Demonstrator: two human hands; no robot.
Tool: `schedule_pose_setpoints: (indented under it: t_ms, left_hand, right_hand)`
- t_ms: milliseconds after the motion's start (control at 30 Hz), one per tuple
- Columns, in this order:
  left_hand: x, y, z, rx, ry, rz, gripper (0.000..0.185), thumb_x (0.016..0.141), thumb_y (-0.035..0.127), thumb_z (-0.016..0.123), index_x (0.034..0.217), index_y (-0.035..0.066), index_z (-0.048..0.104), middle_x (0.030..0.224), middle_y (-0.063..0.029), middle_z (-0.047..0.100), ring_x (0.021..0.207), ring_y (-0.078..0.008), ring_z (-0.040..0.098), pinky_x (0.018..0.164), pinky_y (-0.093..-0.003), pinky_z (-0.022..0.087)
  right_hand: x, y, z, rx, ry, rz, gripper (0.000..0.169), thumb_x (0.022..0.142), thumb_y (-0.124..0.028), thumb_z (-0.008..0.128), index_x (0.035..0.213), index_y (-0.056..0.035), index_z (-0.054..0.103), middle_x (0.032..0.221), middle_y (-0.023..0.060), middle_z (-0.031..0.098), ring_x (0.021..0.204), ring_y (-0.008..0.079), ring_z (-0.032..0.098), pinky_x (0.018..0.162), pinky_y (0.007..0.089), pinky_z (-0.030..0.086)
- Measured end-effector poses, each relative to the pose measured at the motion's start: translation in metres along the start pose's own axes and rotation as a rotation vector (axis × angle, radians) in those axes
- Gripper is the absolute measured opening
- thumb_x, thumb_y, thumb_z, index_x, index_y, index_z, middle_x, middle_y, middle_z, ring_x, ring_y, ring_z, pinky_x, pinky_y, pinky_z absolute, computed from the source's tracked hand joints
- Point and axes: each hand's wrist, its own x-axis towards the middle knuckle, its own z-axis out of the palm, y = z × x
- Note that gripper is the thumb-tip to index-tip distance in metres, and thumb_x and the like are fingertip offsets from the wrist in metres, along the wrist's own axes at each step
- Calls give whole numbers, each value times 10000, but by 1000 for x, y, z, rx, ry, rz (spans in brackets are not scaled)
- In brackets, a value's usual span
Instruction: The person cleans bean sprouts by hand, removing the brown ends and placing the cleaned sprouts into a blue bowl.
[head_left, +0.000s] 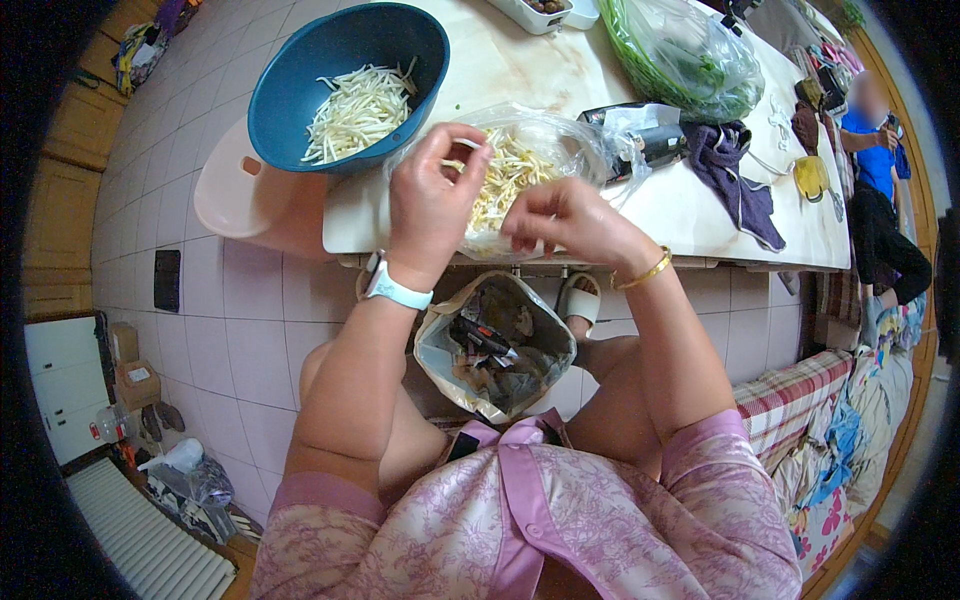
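My left hand (435, 206), with a watch on a pale strap at the wrist, is raised over the near left part of a clear plastic bag (585, 150). A white bean sprout (469, 142) shows between its thumb and fingers. Inside the opened bag lies a heap of yellow-tipped bean sprouts (517, 169). My right hand (570, 225) is at the near right side of this heap, fingers curled down and slightly blurred; whether they pinch anything is hidden. Left of the bag, a deep teal basin (277, 105) tilts towards me with paler bean sprouts (360, 112) in it.
Below the edge of the marbled table (810, 240), a lined waste bag (442, 367) stands open between my legs. A pink plastic stool (225, 187) is under the basin. Bagged greens (682, 67), a black package (652, 146) and a purple cloth (731, 180) lie rightward. A person (870, 165) sits far right.
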Motion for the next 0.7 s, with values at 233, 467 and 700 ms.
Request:
schedule_pose_setpoints:
  t_ms: [233, 467, 700]
  left_hand:
    - [28, -2, -53, 420, 226, 323, 146, 935, 94, 692, 1067, 34, 682, 1033, -101, 718, 885, -209, 681, 754, -312, 531]
    - [40, -30, -88, 692, 321, 258, 294, 927, 99, 688, 1212, 39, 652, 1238, -147, 651, 1145, -304, 620, 989, -411, 489]
    - [30, -19, -67, 510, 278, 409, 291, 907, 80, 685, 1195, 48, 655, 1267, -133, 629, 1196, -322, 592, 1038, -423, 464]
  right_hand:
    - [-9, 20, 60, -623, -234, -264, 176, 796, -246, 738, 850, -79, 747, 801, 170, 712, 791, 374, 693, 734, 460, 556]
    - [20, 13, 45, -556, 186, -368, 264, 828, -317, 767, 787, -66, 695, 743, 157, 681, 703, 362, 663, 656, 448, 534]
    - [64, 25, 27, -766, 667, -452, 110, 824, -165, 739, 891, -79, 726, 908, 116, 650, 829, 336, 652, 700, 442, 535]
